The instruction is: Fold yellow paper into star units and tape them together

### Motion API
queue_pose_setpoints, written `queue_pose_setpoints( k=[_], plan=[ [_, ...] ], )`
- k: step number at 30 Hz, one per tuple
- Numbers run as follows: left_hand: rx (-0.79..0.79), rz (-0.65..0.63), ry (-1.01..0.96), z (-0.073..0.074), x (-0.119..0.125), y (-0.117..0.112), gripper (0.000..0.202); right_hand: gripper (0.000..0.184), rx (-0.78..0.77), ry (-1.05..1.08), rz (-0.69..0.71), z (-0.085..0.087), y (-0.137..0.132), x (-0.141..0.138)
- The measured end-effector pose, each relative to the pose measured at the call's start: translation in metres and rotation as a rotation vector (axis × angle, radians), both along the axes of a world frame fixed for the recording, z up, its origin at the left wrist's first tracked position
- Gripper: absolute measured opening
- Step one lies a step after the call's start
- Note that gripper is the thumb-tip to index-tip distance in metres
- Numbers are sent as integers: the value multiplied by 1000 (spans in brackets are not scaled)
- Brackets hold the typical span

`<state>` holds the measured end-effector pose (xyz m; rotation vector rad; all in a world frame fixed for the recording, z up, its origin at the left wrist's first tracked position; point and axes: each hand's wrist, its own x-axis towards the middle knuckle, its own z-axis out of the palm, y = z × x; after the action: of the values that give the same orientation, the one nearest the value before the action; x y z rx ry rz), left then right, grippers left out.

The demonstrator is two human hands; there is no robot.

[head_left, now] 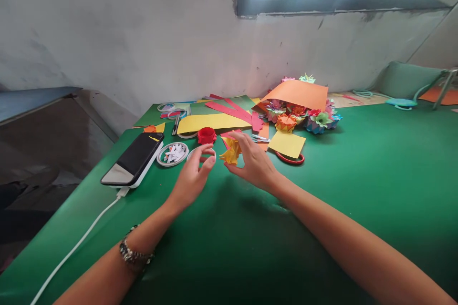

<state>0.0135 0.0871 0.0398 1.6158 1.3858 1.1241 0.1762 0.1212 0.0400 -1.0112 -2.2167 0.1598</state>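
My right hand [255, 159] grips a yellow folded paper flower [231, 152] between thumb and fingers, above the green table. The flower's pointed petals face left. To its left, my left hand [193, 174] is curved with thumb and fingers apart, holding nothing. A white ring [213, 153], perhaps a tape roll, lies behind the left fingers and is partly hidden by them. Just beyond stands a red paper ring [206, 135]. Near the right hand, a yellow paper square [287, 144] covers part of a pair of scissors with a red handle [293, 159].
A phone on a white power bank [134, 159] with a white cable [82, 240] is at left. Beside it, a tape roll [172, 154] holds paper scraps. Yellow paper [211, 123] and red strips [232, 112] lie behind. Several paper flowers [286, 123] sit under an orange sheet [298, 94].
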Motion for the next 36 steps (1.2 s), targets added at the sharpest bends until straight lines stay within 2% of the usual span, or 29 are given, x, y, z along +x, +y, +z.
queue_pose_setpoints(
  k=[3,5,7,10,12,14,20,24,28,31,36],
  plan=[
    [302,190,321,2,-14,17,45,51,4,-95,-69,3,3,8],
    [354,212,477,2,-22,32,49,53,14,-162,-94,3,5,12],
    [295,175,629,1,-25,48,58,58,8,-214,-91,1,7,14],
    [88,153,786,-2,-20,65,69,60,-36,-215,-43,-2,8,14],
    [24,164,817,-6,-14,73,67,55,-62,-175,-15,-3,8,14],
    [52,192,857,-9,-8,78,60,50,-72,-122,1,-3,8,15],
    [111,233,806,-13,-7,92,23,49,-42,95,25,-4,13,19],
    [184,226,729,-9,-9,90,17,52,-38,194,27,-8,20,23],
    [242,127,682,-8,-8,82,13,53,-57,272,-4,-11,28,25],
    [231,94,641,-11,-6,84,21,53,-84,304,-12,-12,30,25],
    [199,138,577,-16,-5,99,40,52,-115,315,-7,-13,30,25]
  ],
)
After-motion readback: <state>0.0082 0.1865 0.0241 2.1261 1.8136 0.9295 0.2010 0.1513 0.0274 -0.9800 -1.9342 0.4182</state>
